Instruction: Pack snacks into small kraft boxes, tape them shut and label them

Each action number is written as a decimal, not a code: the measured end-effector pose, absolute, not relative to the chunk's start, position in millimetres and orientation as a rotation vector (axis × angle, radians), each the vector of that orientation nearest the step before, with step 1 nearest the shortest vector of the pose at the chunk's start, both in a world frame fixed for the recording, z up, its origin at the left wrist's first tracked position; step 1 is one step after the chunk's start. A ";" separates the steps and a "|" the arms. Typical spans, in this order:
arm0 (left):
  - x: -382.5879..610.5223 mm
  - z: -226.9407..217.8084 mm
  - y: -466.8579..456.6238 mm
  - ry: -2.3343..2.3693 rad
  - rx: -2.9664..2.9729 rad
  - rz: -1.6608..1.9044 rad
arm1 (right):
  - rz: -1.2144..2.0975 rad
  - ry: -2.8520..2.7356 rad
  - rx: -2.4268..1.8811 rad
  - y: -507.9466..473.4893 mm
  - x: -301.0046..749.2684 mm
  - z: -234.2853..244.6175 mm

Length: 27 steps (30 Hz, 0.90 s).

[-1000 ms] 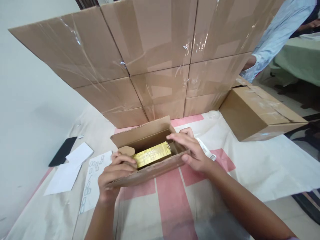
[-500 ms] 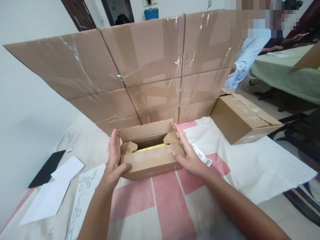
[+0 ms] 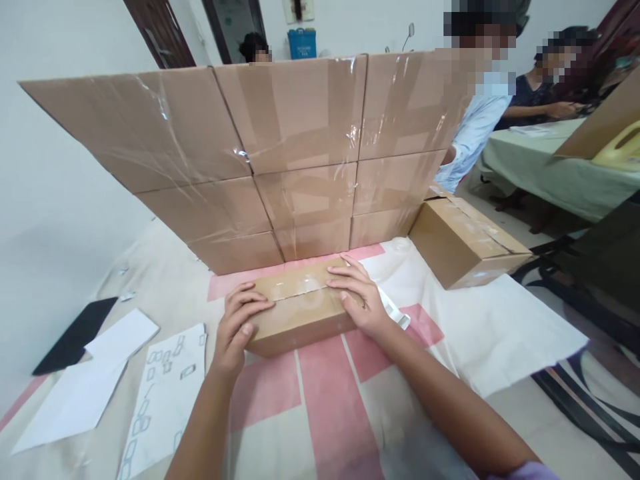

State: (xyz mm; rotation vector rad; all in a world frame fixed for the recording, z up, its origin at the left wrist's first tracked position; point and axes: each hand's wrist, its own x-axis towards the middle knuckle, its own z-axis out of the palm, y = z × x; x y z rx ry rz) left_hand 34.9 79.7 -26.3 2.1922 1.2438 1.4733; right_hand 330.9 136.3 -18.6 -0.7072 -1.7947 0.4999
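Rests the left hand, with fingers loosely spread, over the left end of a small cardboard carton, and the right hand, also spread, over the right end of its top, across the seam between two folded-down flaps. Has this carton on the cloth-covered counter, before a tall taped cardboard screen. Shows to the right a larger carton; to the left, a sheet with drawn shapes and white papers.
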 end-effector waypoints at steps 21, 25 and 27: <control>151.4 79.6 53.6 1.907 2.575 0.223 | 0.523 -1.895 -0.781 139.0 347.4 4.7; 156.3 74.6 53.8 2.011 2.538 0.177 | 0.611 -1.610 -0.998 143.5 380.4 34.3; 155.4 73.5 50.1 2.049 2.539 0.197 | 0.690 -1.487 -1.192 139.9 401.0 43.5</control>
